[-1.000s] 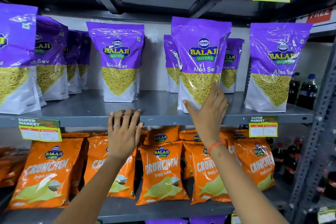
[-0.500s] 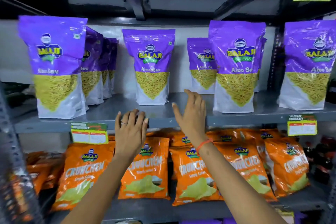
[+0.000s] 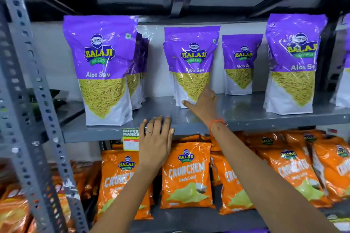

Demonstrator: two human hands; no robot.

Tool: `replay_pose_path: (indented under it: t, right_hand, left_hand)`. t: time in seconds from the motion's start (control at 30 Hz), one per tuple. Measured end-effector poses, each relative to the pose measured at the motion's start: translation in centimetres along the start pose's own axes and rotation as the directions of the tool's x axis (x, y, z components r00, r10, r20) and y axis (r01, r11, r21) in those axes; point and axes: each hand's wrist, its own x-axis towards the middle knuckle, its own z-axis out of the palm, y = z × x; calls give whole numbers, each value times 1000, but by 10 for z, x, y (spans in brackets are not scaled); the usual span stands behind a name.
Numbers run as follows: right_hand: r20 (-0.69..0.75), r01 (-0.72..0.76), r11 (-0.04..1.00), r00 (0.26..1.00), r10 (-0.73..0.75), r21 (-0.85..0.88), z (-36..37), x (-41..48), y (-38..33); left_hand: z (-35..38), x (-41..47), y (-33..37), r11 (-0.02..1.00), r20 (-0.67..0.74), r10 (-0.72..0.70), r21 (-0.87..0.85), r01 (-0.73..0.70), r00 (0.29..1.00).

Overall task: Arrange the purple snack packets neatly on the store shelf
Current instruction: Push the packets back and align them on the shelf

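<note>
The middle purple packet (image 3: pixel 191 66) stands upright on the grey shelf (image 3: pixel 246 113), set back from the front edge, with at least one more packet tucked behind it. The right hand (image 3: pixel 203 103) reaches in at its lower right corner, fingers spread and open, fingertips touching the packet's clear window; the hand grips nothing. An orange thread (image 3: pixel 216 124) circles that wrist. To the left of this hand, at the shelf's front, a larger-looking purple packet (image 3: pixel 103 68) stands upright with a row of others behind it. To the hand's right, a smaller-looking packet (image 3: pixel 240 64) sits further back, and beyond it another front packet (image 3: pixel 293 62) stands near the edge. Below and left of the right hand, the left hand (image 3: pixel 156 142) lies flat with its fingers resting on the shelf's front lip, loose and holding nothing, a ring on one finger. It partly covers a price tag (image 3: pixel 130 139). Under both hands, orange crisp bags (image 3: pixel 186 174) fill the lower shelf
</note>
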Motion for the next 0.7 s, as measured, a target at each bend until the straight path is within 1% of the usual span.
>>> replay_pose_path:
  t: [0.1,0.17,0.3,0.37,0.5,0.7]
  right_hand:
    - [-37,-62,998,997,62,-11,5,14,-8]
    - [-55,-100,994,994,97,-50,11,22,-10]
    - [-93,-162,983,984,154,-86,17,32,-14]
    - [-100,-159,981,984,149,-108,18,36,-16]
    - [-87,-171,981,983,163,-93,19,37,-17]
    - [-40,-172,985,984,171,-10,7,32,-17]
  left_hand:
    - [1,1,0,1000,-25,4,2,-4,1000]
    - [4,-1,-1,1000,-38,8,4,-8,999]
    - [10,-1,1,1000,-59,-15,-24,13,998]
    - [14,-3,2,999,-77,-14,-38,11,997]
    - [19,-5,4,999,-115,-40,-33,36,993]
    - [14,-5,8,998,-100,-55,-36,52,993]
